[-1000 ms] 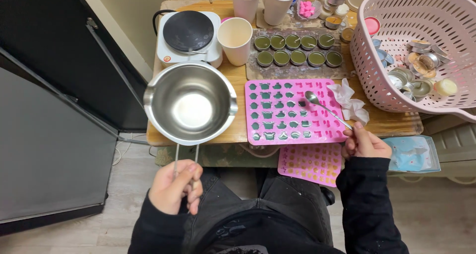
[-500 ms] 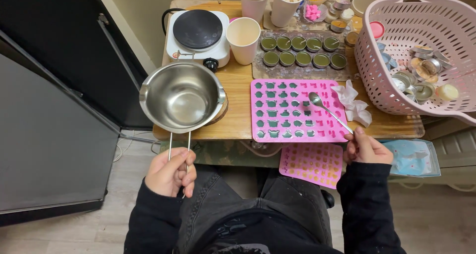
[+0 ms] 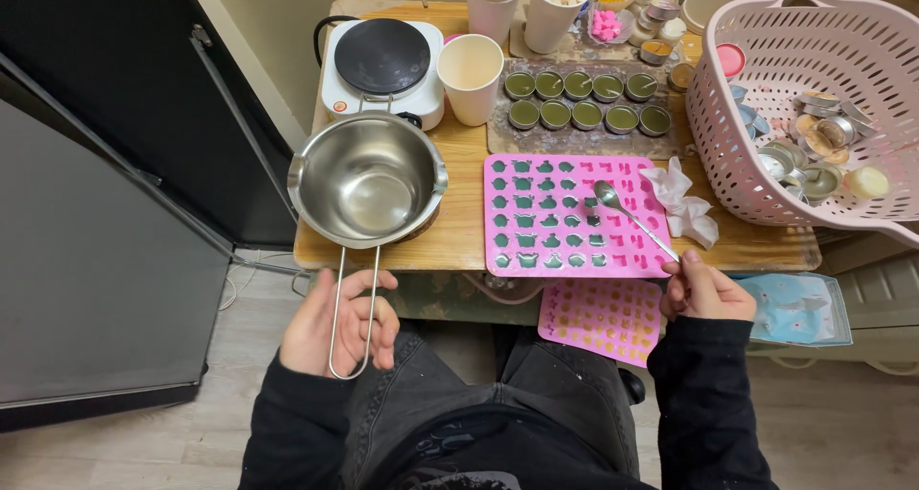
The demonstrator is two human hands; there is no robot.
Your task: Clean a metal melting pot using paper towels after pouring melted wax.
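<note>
Here, the left hand [image 3: 340,322] is grasping the pan [image 3: 368,178] handle at 7 o'clock; the right hand [image 3: 706,292] is gripping a spoon [image 3: 632,218] over the pink mold [image 3: 563,214].

Basket [image 3: 766,98] cut off at right edge; contents indistinct.

Even indoor light is falling from above, keeping the small wooden table [image 3: 459,232] bright while the floor and dark panel at left are sitting dimmer. Glare is pooling inside the shiny steel long-handled pan [image 3: 368,179]. Focus is holding sharp throughout, with wide-angle bending showing at the edges.
</note>
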